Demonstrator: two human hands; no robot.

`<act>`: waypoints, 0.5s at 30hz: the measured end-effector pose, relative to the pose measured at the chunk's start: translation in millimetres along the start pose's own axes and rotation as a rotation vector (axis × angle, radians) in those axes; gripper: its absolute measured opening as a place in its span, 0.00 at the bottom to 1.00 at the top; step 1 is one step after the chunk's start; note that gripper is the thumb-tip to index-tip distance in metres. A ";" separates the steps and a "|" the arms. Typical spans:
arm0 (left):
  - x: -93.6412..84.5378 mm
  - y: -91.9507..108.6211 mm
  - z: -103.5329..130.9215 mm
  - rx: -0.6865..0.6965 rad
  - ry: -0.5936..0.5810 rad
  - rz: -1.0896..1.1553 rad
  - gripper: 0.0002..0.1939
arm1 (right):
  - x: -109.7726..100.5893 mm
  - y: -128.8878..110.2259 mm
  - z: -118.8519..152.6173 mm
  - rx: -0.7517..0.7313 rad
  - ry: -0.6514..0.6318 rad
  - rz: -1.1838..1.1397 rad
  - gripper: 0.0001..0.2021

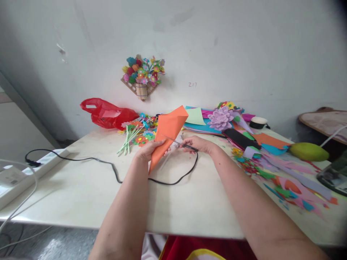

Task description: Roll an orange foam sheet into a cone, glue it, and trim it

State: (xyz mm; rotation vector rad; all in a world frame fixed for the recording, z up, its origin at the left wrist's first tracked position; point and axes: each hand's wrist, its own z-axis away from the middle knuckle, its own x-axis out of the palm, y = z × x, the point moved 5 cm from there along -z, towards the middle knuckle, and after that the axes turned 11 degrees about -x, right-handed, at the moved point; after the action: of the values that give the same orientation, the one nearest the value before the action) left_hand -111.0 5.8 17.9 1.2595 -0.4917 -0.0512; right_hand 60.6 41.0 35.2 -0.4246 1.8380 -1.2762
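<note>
My left hand (151, 148) grips a folded sheet of orange paper (170, 126) by its lower part, thumb in front and fingers behind. The sheet stands tilted above the table. In my right hand (199, 144) is a pair of scissors (187, 146), fingers closed around the dark handles. The blades point left and reach the right edge of the orange paper; whether they are apart I cannot tell. A black cable (173, 183) runs across the table under my hands. Left of the paper lie pale green paper strips (128, 141) and paper flowers (141, 140).
A red plastic bag (108, 115) sits at the back left, a power strip (35, 173) at the left edge. On the right lie a purple flower (220, 118), a dark phone-like object (241, 138), coloured scraps (292, 187) and a yellow-green fruit (309, 151). A flower decoration (142, 77) hangs on the wall.
</note>
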 end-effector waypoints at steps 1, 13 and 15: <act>-0.1 -0.3 -0.7 -0.001 -0.001 -0.007 0.09 | 0.2 0.3 -0.2 -0.002 -0.005 -0.001 0.15; -2.7 -9.0 -7.7 -0.062 0.014 -0.023 0.11 | 2.4 3.0 -2.7 -0.019 -0.057 0.049 0.13; -2.3 -8.6 -7.6 -0.059 0.007 -0.019 0.11 | 2.6 2.3 -2.2 -0.014 -0.048 0.036 0.13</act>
State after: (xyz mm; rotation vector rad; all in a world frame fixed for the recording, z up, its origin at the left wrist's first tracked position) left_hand -108.1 10.6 7.6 1.2062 -0.4687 -0.0769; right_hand 57.7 41.6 32.2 -0.4249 1.8077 -1.2194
